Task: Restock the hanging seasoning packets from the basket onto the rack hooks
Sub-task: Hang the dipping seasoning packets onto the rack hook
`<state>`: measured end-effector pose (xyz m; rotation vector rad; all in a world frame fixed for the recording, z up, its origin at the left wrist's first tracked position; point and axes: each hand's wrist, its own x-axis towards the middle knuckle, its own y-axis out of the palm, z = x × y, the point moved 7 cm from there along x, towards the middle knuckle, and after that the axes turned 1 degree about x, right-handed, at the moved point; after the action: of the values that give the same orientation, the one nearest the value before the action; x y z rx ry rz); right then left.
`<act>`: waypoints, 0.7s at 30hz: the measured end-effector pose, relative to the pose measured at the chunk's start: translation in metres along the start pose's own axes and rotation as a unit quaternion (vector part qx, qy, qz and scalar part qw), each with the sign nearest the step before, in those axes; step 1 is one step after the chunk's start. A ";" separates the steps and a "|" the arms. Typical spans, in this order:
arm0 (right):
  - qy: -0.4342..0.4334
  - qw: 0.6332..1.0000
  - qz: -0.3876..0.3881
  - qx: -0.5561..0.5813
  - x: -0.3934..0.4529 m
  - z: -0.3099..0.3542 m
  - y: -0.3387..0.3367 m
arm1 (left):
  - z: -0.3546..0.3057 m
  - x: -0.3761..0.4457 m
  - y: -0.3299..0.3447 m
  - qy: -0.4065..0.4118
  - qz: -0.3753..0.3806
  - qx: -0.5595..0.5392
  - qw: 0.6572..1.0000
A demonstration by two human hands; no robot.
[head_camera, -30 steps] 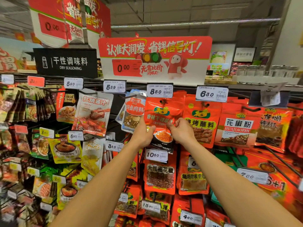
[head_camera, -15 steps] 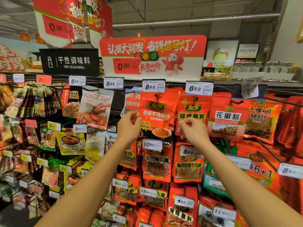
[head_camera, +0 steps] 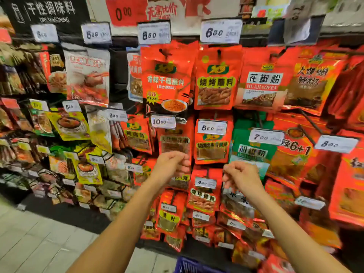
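Near first: the blue basket [head_camera: 189,266] shows only as a rim corner at the bottom edge, between your forearms; you can't see what is in it, so the stock left to hang is unknown.

Your left hand [head_camera: 170,167] and right hand [head_camera: 241,176] sit mid-frame, apart, in front of the lower rows. Both have fingers loosely curled and neither seems to hold a packet, though motion blur makes that a best guess. Judged from that, you're between packets: nothing in hand, and the next one has to come out of the basket.

Behind the hands, the rack [head_camera: 118,62] looks well filled. On the top row the spicy dip packet [head_camera: 167,83] hangs on its hook under the 8.60 price tag [head_camera: 154,33], front of its stack, just beside the barbecue dip packet [head_camera: 216,79] under the 6.80 tag. That hook counts as stocked as far as you can see. No bare hook is plain from here, but the left rows are too blurred to rule one out.

Orientation: the spicy dip packet hangs upright, long axis vertical, hang hole up top on the hook, printed face toward you, bottom edge overlapping the 10.60 tag below.
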<state>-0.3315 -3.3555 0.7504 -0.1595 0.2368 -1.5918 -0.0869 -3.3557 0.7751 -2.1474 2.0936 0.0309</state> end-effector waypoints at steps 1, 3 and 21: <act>0.035 0.999 0.001 -0.003 -0.005 -0.029 -0.002 | 0.023 -0.004 0.008 -0.031 0.001 -0.001 1.000; 0.095 0.995 0.005 -0.008 -0.018 -0.084 -0.005 | 0.070 -0.014 0.022 -0.089 0.008 0.001 0.996; 0.522 0.852 0.011 -0.034 -0.214 -0.505 0.021 | 0.488 -0.170 0.085 -0.548 -0.001 0.067 0.834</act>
<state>-0.4280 -3.1157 0.2665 0.6871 1.1318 -1.5055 -0.1354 -3.1317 0.3045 -1.4252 1.3166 0.8583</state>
